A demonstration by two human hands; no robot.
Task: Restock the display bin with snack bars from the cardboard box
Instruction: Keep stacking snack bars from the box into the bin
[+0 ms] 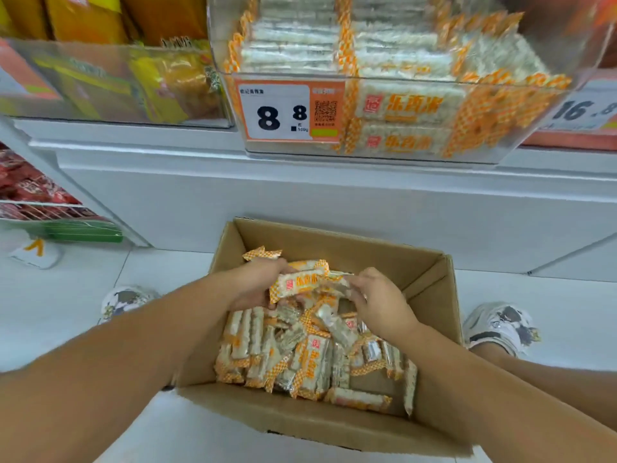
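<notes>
An open cardboard box (334, 238) stands on the floor, holding several loose snack bars (310, 359) in white and orange wrappers. Above the box, my left hand (257, 289) grips a small stack of snack bars (302, 282). My right hand (380, 302) pinches the right end of the same stack. Higher up, the clear display bin (384, 152) on the white shelf holds rows of the same bars and carries an 8.8 price tag (277, 111) on its front.
A second clear bin (110, 81) with yellow snack packets sits to the left of the display bin. A rack of red packets (33, 192) stands at far left. My two shoes (123, 300) flank the box on the white tiled floor.
</notes>
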